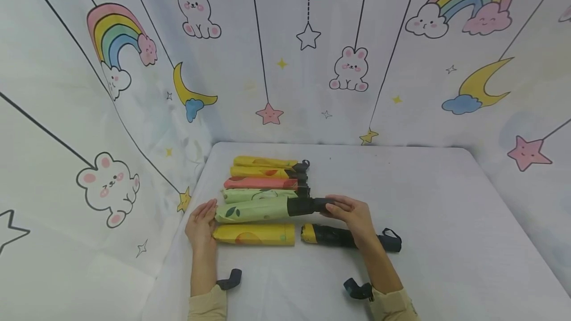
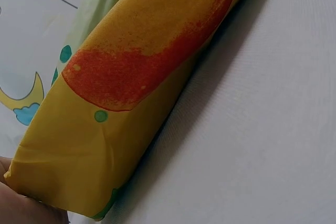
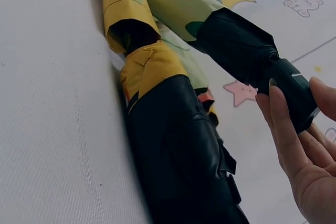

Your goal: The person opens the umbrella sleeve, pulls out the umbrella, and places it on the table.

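A light green folded umbrella [image 1: 254, 210] with a leaf print and a black handle end lies between my two hands. My right hand [image 1: 357, 214] pinches the black handle [image 3: 286, 90] between thumb and fingers, and that end is raised off the table. At the other end, my left hand [image 1: 201, 224] holds the tip of the green umbrella. Closer to me lies an empty-ended yellow sleeve [image 1: 254, 235] with an orange fruit print, its open mouth [image 3: 131, 32] facing right. Beside that mouth lies a black-and-yellow folded umbrella [image 3: 163, 124] with a wrist loop, under my right forearm.
Beyond the green umbrella, several folded umbrellas lie side by side: another green one [image 1: 258, 194], a red one [image 1: 258, 183] and yellow ones [image 1: 258, 171]. All are on a white-covered table [image 1: 446, 212]. A printed curtain [image 1: 312, 78] hangs behind and at the sides.
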Demonstrator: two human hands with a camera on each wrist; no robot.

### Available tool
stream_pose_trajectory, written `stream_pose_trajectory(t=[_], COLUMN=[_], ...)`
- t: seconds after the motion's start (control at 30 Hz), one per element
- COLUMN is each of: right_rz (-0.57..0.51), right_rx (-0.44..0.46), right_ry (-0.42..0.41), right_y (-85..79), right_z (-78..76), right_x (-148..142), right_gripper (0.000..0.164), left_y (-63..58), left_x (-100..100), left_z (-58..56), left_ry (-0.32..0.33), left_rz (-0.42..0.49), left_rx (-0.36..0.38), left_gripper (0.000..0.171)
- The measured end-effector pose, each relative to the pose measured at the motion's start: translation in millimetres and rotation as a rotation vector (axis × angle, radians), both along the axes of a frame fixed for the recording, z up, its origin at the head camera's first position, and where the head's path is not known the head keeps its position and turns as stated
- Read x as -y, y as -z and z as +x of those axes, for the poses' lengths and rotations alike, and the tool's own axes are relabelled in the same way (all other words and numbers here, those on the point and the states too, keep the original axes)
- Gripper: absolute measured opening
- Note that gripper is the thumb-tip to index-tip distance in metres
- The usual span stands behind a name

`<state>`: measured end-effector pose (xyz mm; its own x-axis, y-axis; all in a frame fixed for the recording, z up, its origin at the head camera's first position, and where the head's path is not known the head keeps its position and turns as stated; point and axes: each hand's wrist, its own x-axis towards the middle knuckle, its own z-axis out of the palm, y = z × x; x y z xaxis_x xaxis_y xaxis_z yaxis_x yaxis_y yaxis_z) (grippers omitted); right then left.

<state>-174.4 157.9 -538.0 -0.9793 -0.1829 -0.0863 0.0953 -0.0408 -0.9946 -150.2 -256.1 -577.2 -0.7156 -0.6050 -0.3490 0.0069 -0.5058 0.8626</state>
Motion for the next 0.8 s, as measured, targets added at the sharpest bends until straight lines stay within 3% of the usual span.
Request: stream_pose_trajectory(t=[0.23, 0.57, 0.8], right_rz=[0.005, -0.001, 0.018], right_rx=[-0.031, -0.046, -0.038], right_ry=[0.006, 0.022, 0.04], right_y=[-0.7, -0.1, -0.4], right_z=[2.1, 4.6, 6.7], right_x=[-4.1, -11.4, -17.9], right_gripper=[0.051, 0.05, 0.051], left_y=[0.5, -8.4, -1.9], left_x=[1.0, 0.0, 0.8], left_z=[0.4, 3.6, 1.8], left_ry=[-0.005, 0.02, 0.003], left_rz=[0.029, 0.035, 0.031], left_rx=[-0.022, -0.019, -0.02], left_gripper=[0.049, 0.05, 0.048])
